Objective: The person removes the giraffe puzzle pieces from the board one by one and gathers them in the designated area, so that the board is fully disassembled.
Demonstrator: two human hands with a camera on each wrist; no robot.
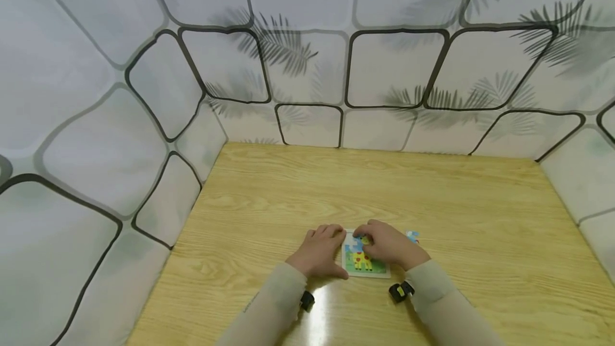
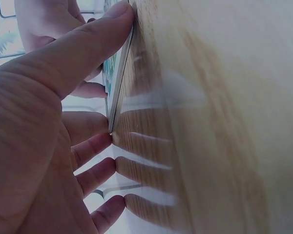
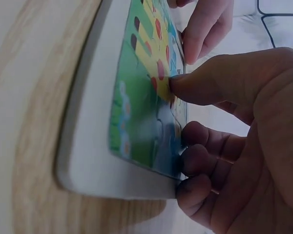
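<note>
A giraffe jigsaw puzzle in a pale frame lies flat on the table. In the head view, its upper left shows a whitish gap among the pieces. My left hand is spread along the frame's left side, thumb by the lower left corner and fingertips against the edge and tabletop. Over the upper right of the puzzle, my right hand has curled fingers and pinches a puzzle piece with the giraffe's head. Its thumb touches the giraffe's body in the right wrist view; the index fingertip is hidden there.
Right of the puzzle, partly behind my right hand, lies a loose blue and white piece. The wood-grain table meets pale patterned cloth walls at the back and sides. Black wrist cameras sit under both wrists.
</note>
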